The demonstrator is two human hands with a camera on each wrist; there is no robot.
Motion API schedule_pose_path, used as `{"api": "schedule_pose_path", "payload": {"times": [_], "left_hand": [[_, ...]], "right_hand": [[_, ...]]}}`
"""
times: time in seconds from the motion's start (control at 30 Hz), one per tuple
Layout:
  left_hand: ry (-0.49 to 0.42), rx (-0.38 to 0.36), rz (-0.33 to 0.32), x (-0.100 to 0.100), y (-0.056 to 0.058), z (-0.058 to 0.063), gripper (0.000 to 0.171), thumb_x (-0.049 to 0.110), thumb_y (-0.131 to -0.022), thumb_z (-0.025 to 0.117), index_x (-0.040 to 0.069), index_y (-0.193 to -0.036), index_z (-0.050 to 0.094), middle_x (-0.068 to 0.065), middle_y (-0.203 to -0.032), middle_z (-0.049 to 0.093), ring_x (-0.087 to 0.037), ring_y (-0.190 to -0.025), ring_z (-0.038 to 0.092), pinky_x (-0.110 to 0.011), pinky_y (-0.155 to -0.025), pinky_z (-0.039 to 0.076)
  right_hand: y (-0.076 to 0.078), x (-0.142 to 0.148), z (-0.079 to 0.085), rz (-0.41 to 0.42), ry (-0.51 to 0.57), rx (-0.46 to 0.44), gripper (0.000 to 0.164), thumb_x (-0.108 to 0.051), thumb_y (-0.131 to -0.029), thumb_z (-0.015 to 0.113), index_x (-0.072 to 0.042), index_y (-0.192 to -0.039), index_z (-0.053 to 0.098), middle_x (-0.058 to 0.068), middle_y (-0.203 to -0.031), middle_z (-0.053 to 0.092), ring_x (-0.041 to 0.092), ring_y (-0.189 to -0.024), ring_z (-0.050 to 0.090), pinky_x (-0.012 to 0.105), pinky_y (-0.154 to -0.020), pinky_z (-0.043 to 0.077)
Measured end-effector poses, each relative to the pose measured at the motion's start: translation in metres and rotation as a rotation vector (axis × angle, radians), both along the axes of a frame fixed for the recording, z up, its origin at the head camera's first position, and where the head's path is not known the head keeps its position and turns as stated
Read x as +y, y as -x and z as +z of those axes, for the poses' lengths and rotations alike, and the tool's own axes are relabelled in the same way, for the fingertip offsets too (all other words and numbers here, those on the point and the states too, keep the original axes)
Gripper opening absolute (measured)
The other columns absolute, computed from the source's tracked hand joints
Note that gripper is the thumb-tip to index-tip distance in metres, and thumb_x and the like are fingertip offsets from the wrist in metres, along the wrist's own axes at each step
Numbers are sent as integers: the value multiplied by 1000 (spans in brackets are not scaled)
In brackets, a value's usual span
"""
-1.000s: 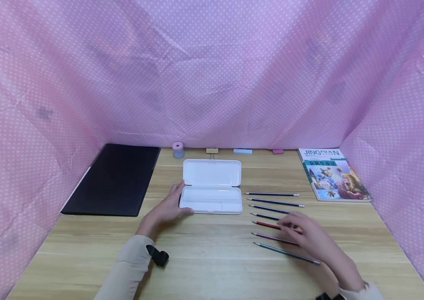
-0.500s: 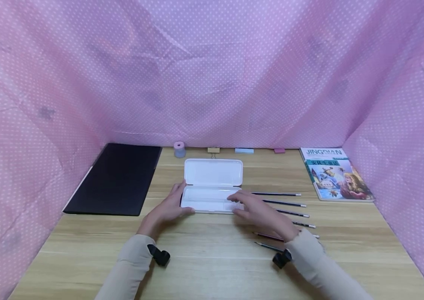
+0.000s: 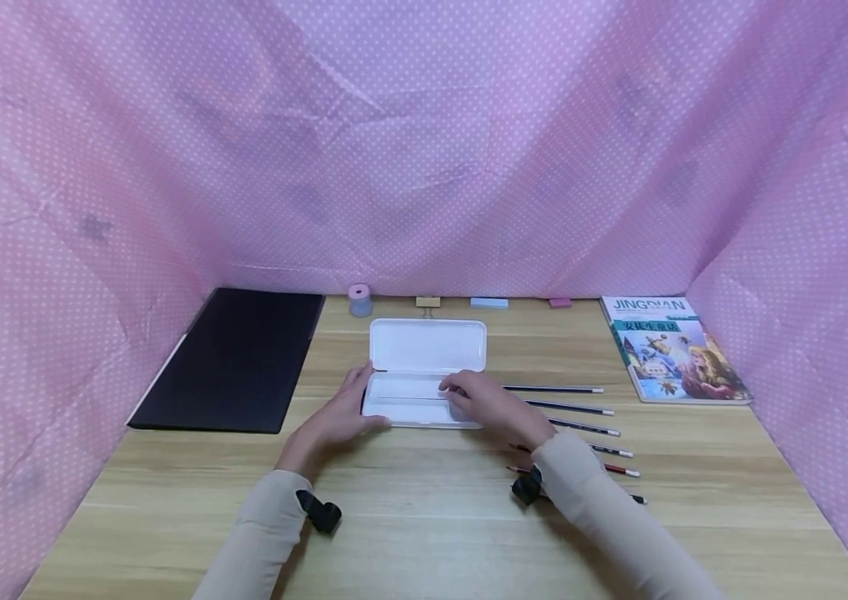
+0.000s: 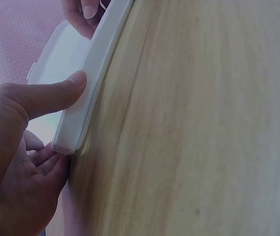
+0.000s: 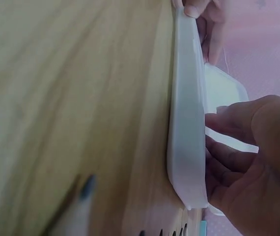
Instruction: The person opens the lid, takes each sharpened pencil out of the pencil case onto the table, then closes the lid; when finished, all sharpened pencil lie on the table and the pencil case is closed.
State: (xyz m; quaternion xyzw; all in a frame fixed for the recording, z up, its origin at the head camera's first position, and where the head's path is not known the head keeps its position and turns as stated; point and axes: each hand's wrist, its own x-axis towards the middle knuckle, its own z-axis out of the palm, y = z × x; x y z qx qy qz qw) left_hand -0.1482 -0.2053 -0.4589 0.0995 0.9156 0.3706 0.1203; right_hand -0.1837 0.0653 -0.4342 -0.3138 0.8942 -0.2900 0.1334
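Note:
A white pencil case (image 3: 408, 413) lies with its lid (image 3: 428, 344) up at mid-table. My left hand (image 3: 343, 414) grips its left end; in the left wrist view the thumb lies along the front wall and the fingers are at the end. My right hand (image 3: 489, 403) reaches over the case's right part, its bent fingers dipping inside. In the right wrist view the fingertips of that hand (image 5: 248, 162) are hidden behind the case wall, so what they touch or hold does not show. Several pencils (image 3: 569, 407) lie in a row to the right, partly under the right forearm.
At the back are a pink-topped round container (image 3: 359, 302), a yellow binder clip (image 3: 428, 302), a pale blue bar (image 3: 489, 303) and a pink block (image 3: 560, 303). A black folder (image 3: 232, 358) lies left, a picture book (image 3: 674, 350) right. Pink dotted cloth (image 3: 424, 167) surrounds the table.
My right hand has moved left from above the pencils to the case, and its fingers have lowered into it over the last half second. The left hand has stayed on the case.

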Motion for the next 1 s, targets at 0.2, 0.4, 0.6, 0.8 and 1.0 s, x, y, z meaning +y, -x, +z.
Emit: {"api": "schedule_pose_path", "payload": {"times": [0.2, 0.4, 0.6, 0.8, 1.0], "left_hand": [[5, 12, -6, 0, 0, 0, 107, 36, -75, 74, 16, -149, 0, -7, -145, 20, -21, -132, 23, -42, -109, 19], [2, 32, -19, 0, -1, 1, 105, 32, -77, 74, 13, -149, 1, -9, -144, 20, -23, -132, 23, -43, -109, 19], [11, 35, -24, 0, -1, 1, 104, 34, -77, 73, 13, -149, 1, -8, -145, 19, -22, -132, 22, -43, -109, 19], [-2, 31, -23, 0, -2, 2, 105, 34, -77, 74, 15, -149, 0, -6, -146, 18, -21, -133, 21, -43, -109, 18], [-5, 34, -24, -1, -2, 1, 105, 34, -77, 74, 14, -149, 0, -6, -145, 19, -20, -132, 22, -42, -109, 19]], "right_hand": [[6, 0, -1, 21, -3, -22, 22, -13, -94, 51, -11, -112, 63, -2, -98, 62, 11, -84, 53, 29, -78, 45], [9, 3, 0, 27, 9, -22, 19, -8, -92, 54, -13, -105, 67, -3, -97, 62, 11, -87, 54, 31, -79, 45], [8, 11, 6, 31, 53, -14, 18, -6, -91, 55, -13, -101, 69, -2, -95, 62, 10, -88, 54, 30, -78, 45], [2, 30, 19, 41, 94, 28, 18, -6, -91, 55, -10, -102, 69, -1, -96, 63, 11, -88, 55, 30, -77, 46], [-16, 63, 33, 18, 120, 64, 18, -10, -92, 55, -15, -104, 67, -4, -95, 61, 10, -84, 54, 29, -73, 47]]}}
